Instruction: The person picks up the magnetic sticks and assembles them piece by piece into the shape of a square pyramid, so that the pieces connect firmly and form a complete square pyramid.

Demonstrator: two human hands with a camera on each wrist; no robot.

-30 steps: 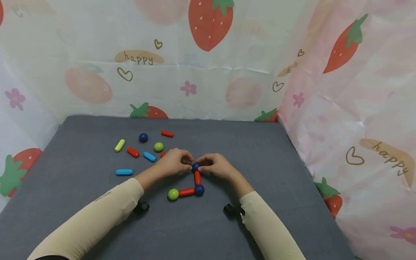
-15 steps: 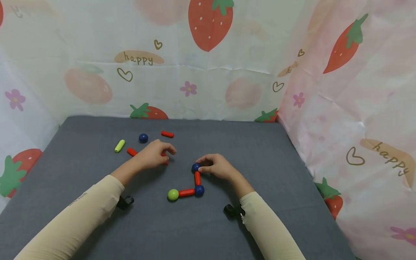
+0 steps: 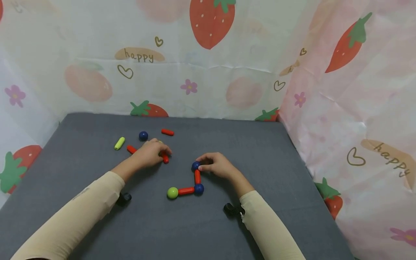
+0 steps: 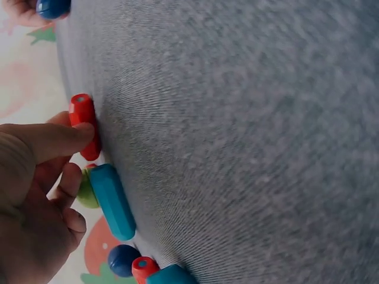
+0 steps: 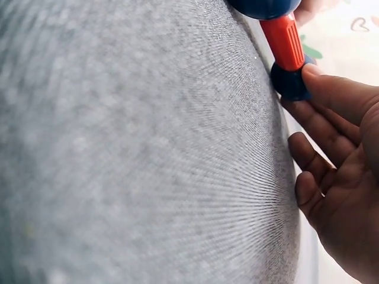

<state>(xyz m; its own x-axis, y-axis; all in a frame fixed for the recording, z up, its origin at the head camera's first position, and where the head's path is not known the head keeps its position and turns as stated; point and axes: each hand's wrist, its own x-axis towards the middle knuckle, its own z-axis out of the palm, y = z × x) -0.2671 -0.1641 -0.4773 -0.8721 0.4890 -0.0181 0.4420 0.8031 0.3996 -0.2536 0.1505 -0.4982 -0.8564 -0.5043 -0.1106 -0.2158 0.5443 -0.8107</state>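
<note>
My left hand (image 3: 149,153) pinches a loose red rod (image 4: 82,111) between thumb and fingers, low over the grey cloth. My right hand (image 3: 216,165) holds a dark blue ball (image 5: 289,83) at the far end of a joined L-shaped piece. From that ball a red rod (image 3: 197,177) runs toward me to a second blue ball (image 3: 199,189). Another red rod (image 3: 186,191) goes left from there and ends in a green ball (image 3: 172,193). The piece lies on the cloth-covered table.
Around my left hand lie a blue ball (image 3: 143,136), a red rod (image 3: 167,132), a yellow-green rod (image 3: 120,143) and another red rod (image 3: 131,149). Light blue rods, one of them a near blue rod (image 4: 112,201), and a green ball (image 4: 87,190) are mostly hidden behind my left hand in the head view.
My left hand has left the held blue ball, moved left to the loose parts and taken hold of a red rod. My right hand has stayed on the blue ball.
</note>
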